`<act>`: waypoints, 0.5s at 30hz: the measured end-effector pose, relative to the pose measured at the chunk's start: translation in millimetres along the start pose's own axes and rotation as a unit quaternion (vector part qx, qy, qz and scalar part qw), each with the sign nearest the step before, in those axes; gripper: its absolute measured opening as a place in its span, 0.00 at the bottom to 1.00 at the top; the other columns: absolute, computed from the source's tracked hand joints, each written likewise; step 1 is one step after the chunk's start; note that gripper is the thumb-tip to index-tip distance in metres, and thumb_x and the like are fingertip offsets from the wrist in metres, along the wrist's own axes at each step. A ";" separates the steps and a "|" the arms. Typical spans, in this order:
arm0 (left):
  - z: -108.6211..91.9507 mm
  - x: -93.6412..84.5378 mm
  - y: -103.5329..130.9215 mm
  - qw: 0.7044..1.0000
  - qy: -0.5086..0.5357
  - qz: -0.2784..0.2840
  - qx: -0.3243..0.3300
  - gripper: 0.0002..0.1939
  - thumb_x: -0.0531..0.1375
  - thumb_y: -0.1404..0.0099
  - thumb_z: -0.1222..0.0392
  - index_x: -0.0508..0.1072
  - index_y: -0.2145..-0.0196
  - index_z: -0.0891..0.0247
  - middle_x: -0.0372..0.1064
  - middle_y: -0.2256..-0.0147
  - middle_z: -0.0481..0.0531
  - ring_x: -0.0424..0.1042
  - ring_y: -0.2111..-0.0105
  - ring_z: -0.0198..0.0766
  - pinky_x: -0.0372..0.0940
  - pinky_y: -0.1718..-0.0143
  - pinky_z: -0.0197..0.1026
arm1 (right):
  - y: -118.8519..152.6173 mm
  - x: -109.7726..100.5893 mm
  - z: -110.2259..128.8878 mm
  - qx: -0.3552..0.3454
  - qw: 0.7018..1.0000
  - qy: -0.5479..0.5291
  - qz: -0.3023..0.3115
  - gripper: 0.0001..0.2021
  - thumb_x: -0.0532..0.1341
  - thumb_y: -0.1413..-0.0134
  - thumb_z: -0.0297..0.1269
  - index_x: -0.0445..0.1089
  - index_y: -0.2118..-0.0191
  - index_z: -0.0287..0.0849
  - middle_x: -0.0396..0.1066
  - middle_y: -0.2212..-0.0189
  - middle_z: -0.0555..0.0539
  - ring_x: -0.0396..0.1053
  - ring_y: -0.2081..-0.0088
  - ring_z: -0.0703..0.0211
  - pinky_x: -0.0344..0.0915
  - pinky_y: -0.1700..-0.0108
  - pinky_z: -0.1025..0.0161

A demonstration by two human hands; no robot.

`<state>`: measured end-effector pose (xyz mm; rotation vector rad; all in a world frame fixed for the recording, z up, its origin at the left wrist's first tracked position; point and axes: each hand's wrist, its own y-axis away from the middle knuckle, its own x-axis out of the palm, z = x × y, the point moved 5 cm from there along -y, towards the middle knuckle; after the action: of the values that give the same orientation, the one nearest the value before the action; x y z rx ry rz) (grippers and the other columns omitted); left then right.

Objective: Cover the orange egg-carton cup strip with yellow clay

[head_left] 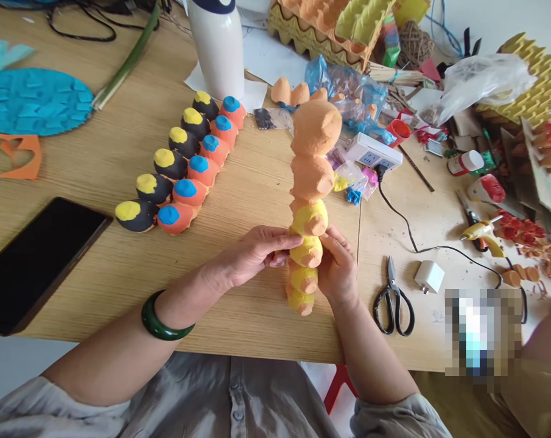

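At the left I see a blue oval (33, 100) on the table (252, 164), a black phone (42, 261) on its near side. Next come a black row (172, 165) of bumps with yellow tops and an orange row (205, 174) with blue ones. Then I have the left hand (259, 252) and right hand (339, 267) pinching an egg-carton strip (315, 182) between them (four bumps yellow, two plain orange). Scissors (393, 295) lie to the right, near a white plug (429, 277).
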<state>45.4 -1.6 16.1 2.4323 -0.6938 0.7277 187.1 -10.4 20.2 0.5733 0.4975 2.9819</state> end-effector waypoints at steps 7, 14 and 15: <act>1.3 -1.3 -1.0 1.000 0.013 -0.024 0.001 0.21 0.72 0.39 0.47 0.73 0.77 0.66 0.56 0.78 0.46 0.53 0.76 0.29 0.48 0.74 0.35 | -2.0 -1.5 -3.3 -0.001 1.000 0.019 0.018 0.11 0.64 0.43 0.45 0.76 0.58 0.47 0.83 0.66 0.47 0.82 0.57 0.44 0.78 0.56 0.49; -4.9 0.4 -1.5 0.999 0.050 -0.008 -0.011 0.15 0.71 0.43 0.50 0.78 0.74 0.66 0.62 0.75 0.49 0.60 0.72 0.33 0.62 0.68 0.36 | -2.8 -7.9 -1.3 -0.017 1.000 -0.014 -0.010 0.10 0.66 0.44 0.45 0.78 0.58 0.49 0.83 0.64 0.48 0.81 0.56 0.46 0.78 0.53 0.48; -6.4 0.2 -0.9 0.999 0.039 -0.004 -0.007 0.16 0.72 0.43 0.50 0.78 0.74 0.66 0.62 0.75 0.49 0.61 0.71 0.33 0.62 0.68 0.35 | -2.2 -8.4 -1.2 -0.022 1.000 -0.010 -0.013 0.11 0.67 0.44 0.45 0.79 0.57 0.49 0.84 0.63 0.48 0.81 0.56 0.46 0.77 0.53 0.48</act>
<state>43.9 2.7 20.6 2.3784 -0.6568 0.8076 194.5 -9.8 15.4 0.5875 0.4338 2.9522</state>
